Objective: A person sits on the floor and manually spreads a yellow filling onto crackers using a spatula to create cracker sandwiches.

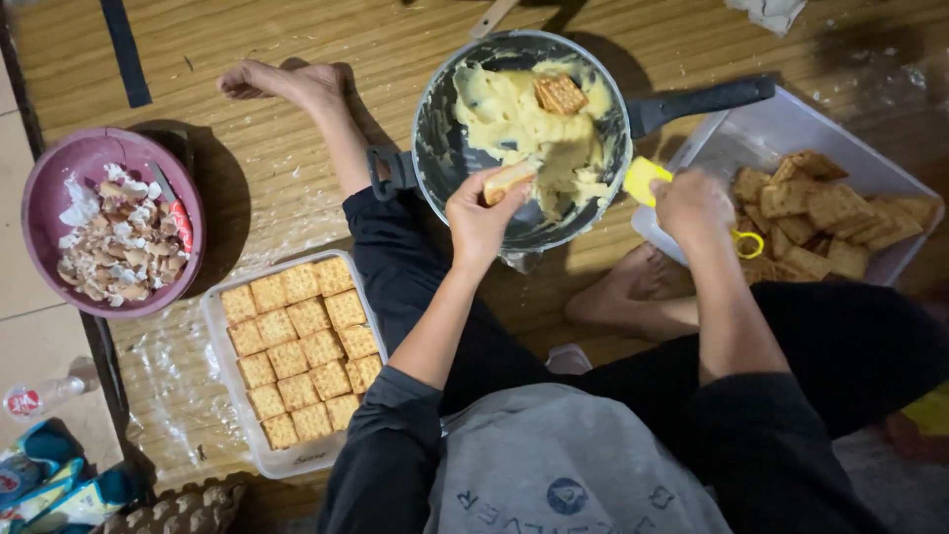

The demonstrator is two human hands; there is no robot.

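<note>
My left hand point(477, 213) holds a square cracker point(508, 180) over the rim of a dark pan point(435, 148) filled with pale yellow cream point(514, 124). Another cracker point(560, 94) lies in the cream at the far side. My right hand point(692, 206) grips a yellow spatula point(645, 179), its blade at the pan's right edge. The pan's black handle point(702, 102) points right. I sit on the floor with the pan over my legs.
A clear rectangular container point(219, 341) lined with crackers sits at my left. A purple bowl point(44, 198) holds broken eggshells. A clear tray point(781, 124) of loose crackers is at the right. A small bottle point(44, 394) lies at lower left.
</note>
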